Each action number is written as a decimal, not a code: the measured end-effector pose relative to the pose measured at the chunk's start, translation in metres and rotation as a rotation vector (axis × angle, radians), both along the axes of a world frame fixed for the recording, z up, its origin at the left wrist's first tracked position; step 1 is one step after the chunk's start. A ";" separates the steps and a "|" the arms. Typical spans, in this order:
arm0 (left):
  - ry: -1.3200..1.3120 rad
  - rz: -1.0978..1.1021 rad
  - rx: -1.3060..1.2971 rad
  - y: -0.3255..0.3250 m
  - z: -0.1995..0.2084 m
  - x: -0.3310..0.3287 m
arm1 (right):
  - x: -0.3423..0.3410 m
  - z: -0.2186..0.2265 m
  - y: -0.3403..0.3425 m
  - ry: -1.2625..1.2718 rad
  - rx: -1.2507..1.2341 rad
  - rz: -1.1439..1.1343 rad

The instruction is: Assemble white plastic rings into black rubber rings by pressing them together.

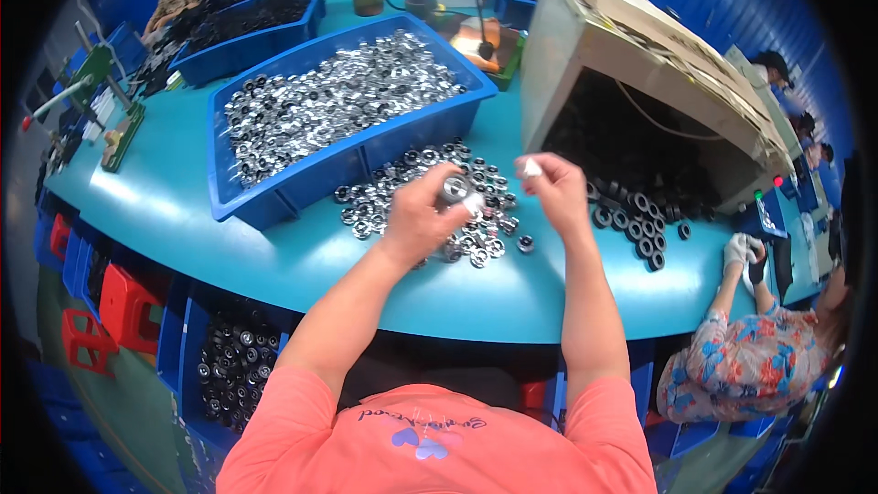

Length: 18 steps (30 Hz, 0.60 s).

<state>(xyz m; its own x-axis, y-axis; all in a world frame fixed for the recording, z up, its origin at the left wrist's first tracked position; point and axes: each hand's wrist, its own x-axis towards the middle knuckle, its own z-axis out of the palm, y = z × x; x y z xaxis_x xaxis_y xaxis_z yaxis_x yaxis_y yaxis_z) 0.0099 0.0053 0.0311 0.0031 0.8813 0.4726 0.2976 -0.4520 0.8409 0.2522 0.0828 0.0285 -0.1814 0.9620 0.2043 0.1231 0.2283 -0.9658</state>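
Head view: hands above ring pile (430,197)
Left hand (422,212): grasps silver ring (455,188)
Right hand (553,190): pinches white piece (531,167), just right of ring

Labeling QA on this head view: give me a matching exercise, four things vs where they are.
Things:
1. left hand
2. right hand
3. blue bin
4. cardboard box

Places or states:
A. lies on its side, black rings spilling out
B. pinches a small white piece
C. holds a shiny metal ring
D. full of silver parts

Pairs: 1-C, 2-B, 3-D, 4-A
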 end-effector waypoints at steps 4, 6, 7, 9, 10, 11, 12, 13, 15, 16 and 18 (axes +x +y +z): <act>0.081 0.126 0.132 -0.015 0.014 -0.019 | 0.043 0.000 0.023 0.039 0.028 -0.304; 0.164 0.134 0.173 -0.026 0.015 -0.024 | 0.056 -0.010 0.028 -0.088 0.071 -0.377; 0.169 0.133 0.129 -0.032 0.010 -0.027 | 0.058 -0.014 0.030 -0.198 0.100 -0.417; 0.169 0.167 0.167 -0.046 0.007 -0.030 | 0.061 -0.016 0.027 -0.495 0.222 -0.514; 0.155 0.190 0.207 -0.051 0.007 -0.029 | 0.063 -0.014 0.026 -0.579 0.235 -0.534; 0.135 0.211 0.183 -0.059 0.009 -0.030 | 0.063 -0.015 0.026 -0.653 0.255 -0.556; 0.150 0.220 0.164 -0.066 0.009 -0.033 | 0.063 -0.015 0.025 -0.726 0.258 -0.565; 0.163 0.226 0.148 -0.070 0.011 -0.035 | 0.065 -0.014 0.024 -0.800 0.262 -0.576; 0.190 0.222 0.158 -0.076 0.010 -0.041 | 0.069 -0.014 0.023 -0.945 0.338 -0.605; 0.246 0.260 0.197 -0.079 0.010 -0.043 | 0.076 -0.017 0.022 -1.011 0.368 -0.614; 0.327 0.300 0.253 -0.087 0.012 -0.051 | 0.082 -0.023 0.026 -1.033 0.439 -0.625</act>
